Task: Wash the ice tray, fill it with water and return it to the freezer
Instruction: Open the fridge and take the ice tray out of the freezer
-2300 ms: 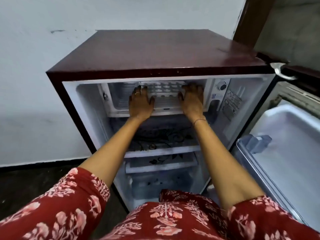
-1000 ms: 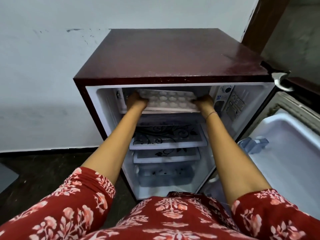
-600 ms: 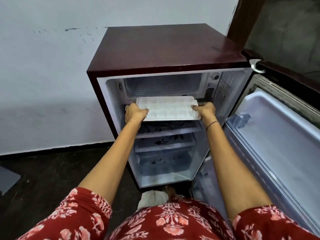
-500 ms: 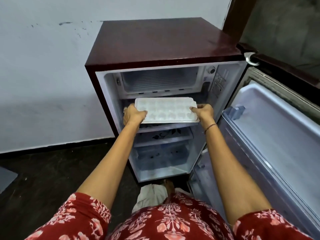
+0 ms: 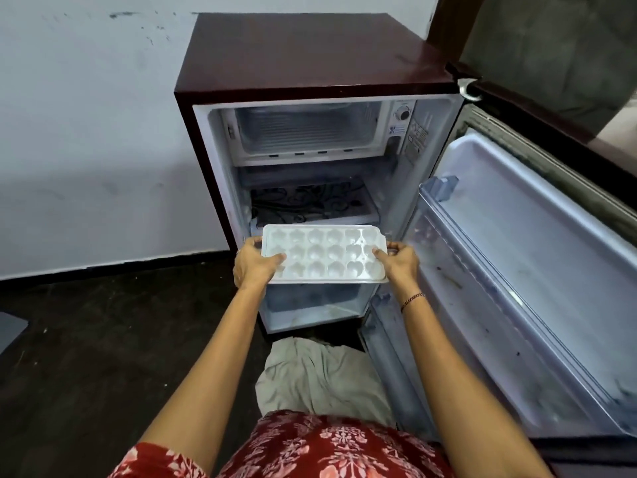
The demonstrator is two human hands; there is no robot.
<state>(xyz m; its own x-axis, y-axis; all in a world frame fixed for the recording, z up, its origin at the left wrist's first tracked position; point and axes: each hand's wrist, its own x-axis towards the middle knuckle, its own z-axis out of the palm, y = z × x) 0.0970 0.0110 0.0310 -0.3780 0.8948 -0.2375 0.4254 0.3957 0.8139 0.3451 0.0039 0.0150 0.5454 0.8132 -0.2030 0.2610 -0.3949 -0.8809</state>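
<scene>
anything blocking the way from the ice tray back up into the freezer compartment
Nothing visible does. The left hand and right hand grip the ice tray by its short ends, below the freezer compartment, whose open mouth shows nothing inside, and the fridge door is swung wide to the right.

Pale painted wall (image 5: 86, 132), scuffed and marked near top; black skirting strip (image 5: 103, 267) along its base; floor (image 5: 103, 357) dark and rough; grey mat (image 5: 10, 329) cut off at left edge; small maroon fridge (image 5: 310, 53) backed against wall; crumpled pale cloth (image 5: 320, 377) on floor in front; brown wooden post (image 5: 448, 15) top right, rough grey wall (image 5: 551, 46) beyond it; light flat and soft
</scene>
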